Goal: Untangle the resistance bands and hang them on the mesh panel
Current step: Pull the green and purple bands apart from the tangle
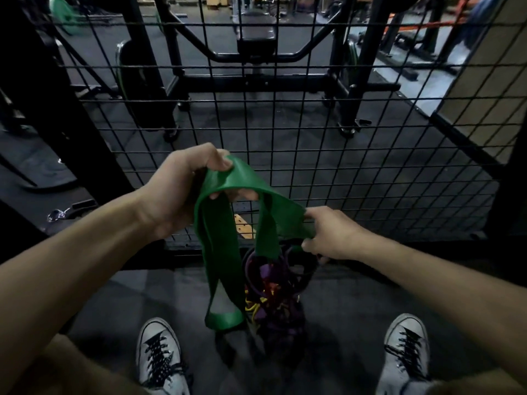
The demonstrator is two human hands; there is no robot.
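We see a dark rubber floor (94,303); on it lie a tangled pile of bands (275,306), centre, and 2 white sneakers (158,356) nearer.

Gym: weight bench (256,32), rack (rubber flooring)

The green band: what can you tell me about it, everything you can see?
The green band is a wide, flat, matte loop that looks like rubber. Its top drapes over the left hand, whose fingers curl round it. One side stretches across to the right hand, which pinches it. The loop's bottom hangs free above the floor, beside a tangle of purple, yellow and dark bands, in front of the mesh panel.
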